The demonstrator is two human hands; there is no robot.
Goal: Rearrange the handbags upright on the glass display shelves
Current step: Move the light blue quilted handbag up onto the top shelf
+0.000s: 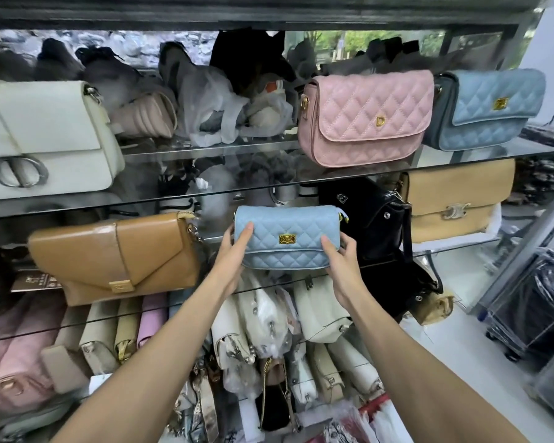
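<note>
A small light-blue quilted handbag (287,233) with a gold clasp stands upright at the middle of the second glass shelf (454,247). My left hand (234,251) grips its left end and my right hand (343,260) grips its lower right corner. A tan envelope bag (115,254) leans to its left, and a black bag (368,219) stands to its right. On the upper glass shelf (205,190) stand a white bag (45,135), a pink quilted bag (365,116) and a larger blue quilted bag (490,107), all upright.
A beige flap bag (458,199) stands at the far right of the second shelf. Plastic-wrapped bags (224,103) are piled behind on the upper shelf. Several wrapped bags (269,314) crowd the lower level. A wheeled rack (531,302) stands on the floor at right.
</note>
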